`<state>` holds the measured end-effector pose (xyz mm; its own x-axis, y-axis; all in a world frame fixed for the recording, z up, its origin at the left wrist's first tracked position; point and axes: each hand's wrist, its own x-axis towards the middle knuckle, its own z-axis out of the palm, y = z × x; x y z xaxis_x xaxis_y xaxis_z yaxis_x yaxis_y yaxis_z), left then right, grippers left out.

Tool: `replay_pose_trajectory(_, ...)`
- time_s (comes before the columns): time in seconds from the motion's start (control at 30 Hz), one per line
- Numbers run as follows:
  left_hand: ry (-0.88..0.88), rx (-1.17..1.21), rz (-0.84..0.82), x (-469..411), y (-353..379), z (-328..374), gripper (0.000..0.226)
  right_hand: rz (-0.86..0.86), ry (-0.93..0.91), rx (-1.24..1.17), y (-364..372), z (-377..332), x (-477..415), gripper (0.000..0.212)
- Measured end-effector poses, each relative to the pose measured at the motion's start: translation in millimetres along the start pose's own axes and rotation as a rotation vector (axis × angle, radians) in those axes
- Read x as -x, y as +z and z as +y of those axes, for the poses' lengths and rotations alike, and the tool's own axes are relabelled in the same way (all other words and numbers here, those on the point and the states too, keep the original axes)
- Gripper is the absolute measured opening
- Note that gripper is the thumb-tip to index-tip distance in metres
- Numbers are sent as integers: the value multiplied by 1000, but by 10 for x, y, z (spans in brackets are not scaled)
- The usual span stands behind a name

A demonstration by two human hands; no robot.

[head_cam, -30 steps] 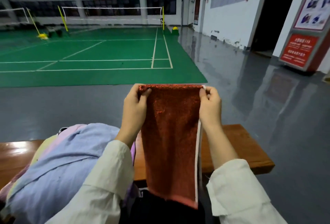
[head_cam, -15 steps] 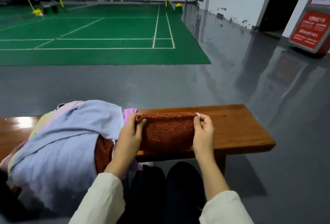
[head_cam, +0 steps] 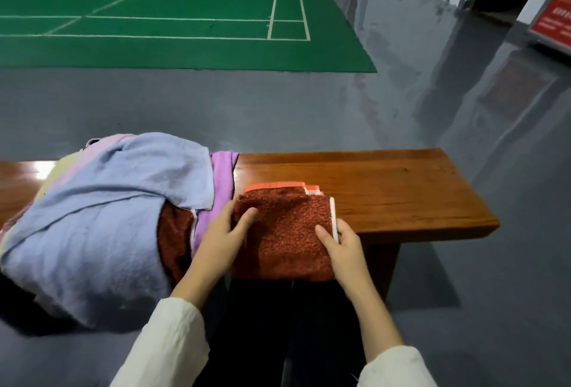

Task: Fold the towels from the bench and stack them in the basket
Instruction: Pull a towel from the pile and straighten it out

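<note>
A rust-red towel (head_cam: 284,232) with a white edge lies folded on the front edge of the wooden bench (head_cam: 401,189), its lower part hanging over the edge. My left hand (head_cam: 225,238) grips its left side, thumb on top. My right hand (head_cam: 340,247) pinches its right side at the white edge. A heap of unfolded towels (head_cam: 102,216), with pale blue on top and lilac, pink, yellow and dark red beneath, covers the bench to the left. No basket is in view.
The bench top to the right of the red towel is bare wood. Grey floor surrounds the bench, a green court mat (head_cam: 173,16) lies beyond it, and a red sign (head_cam: 553,16) stands at the far right. My dark-trousered legs are below the towel.
The red towel hung full length from both hands held up. The hands came down to the bench, and the towel now lies there doubled over. The view has tilted downward.
</note>
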<state>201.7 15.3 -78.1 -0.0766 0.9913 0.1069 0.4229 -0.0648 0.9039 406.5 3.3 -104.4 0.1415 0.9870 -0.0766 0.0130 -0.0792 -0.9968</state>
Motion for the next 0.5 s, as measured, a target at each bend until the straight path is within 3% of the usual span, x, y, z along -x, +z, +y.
replay_pose_trajectory(0.17, -148, 91, -83, -23, 3, -326, 12, 83, -61, 21, 137, 79, -141, 13)
replay_pose_trajectory(0.37, -108, -30, 52, -258, 109, -324, 7, 186, -124, 148, 237, 96, -401, 4)
replay_pose_trajectory(0.5, -141, -152, 138, -420, 202, -328, 22, 232, -92, 279, 261, 124, -601, 10)
